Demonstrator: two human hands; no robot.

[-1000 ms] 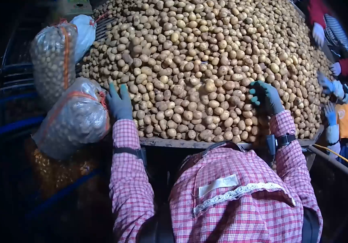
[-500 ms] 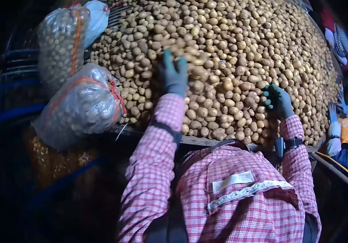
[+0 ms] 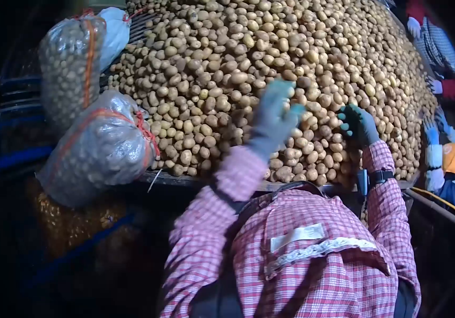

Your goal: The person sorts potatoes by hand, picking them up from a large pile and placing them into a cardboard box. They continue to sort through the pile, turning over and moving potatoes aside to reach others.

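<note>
Potatoes (image 3: 239, 78) lie heaped on the table (image 3: 185, 181) before us; our gloved left hand (image 3: 274, 116) blurs over them, thumb apart from fingers, and our gloved right hand (image 3: 364, 126) curls at the pile, though we cannot tell whether either grips one. A hard sweep towards us could roll some over the near edge, and a bump could topple the tied sack (image 3: 97, 148).

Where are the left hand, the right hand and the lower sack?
Left hand (image 3: 274, 115): head view, back of the hand.
Right hand (image 3: 365, 125): head view, back of the hand.
Lower sack (image 3: 98, 147): head view, middle of its side.
</note>
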